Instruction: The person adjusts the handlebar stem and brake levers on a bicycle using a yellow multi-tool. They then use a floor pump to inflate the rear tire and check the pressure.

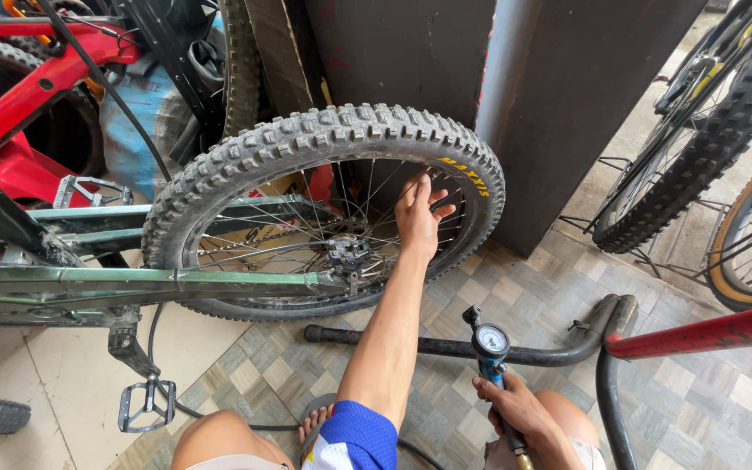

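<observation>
A knobby black rear bicycle wheel (306,144) stands upright on a green frame (132,283). My left hand (418,213) reaches through to the inner right side of the rim. Its fingers are spread against the spokes and rim, gripping nothing that I can see. My right hand (520,413) is low, near my knee. It is closed around the blue body of a pump, just below its round pressure gauge (491,339). A thin black hose (219,422) trails over the floor by my sandalled foot.
A black handlebar (550,352) and a red tube (707,331) cross the tiled floor at right. Other knobby wheels (707,130) stand at far right, and a red bike frame (28,96) at top left. A pedal (145,405) hangs lower left. Dark panels (480,70) rise behind the wheel.
</observation>
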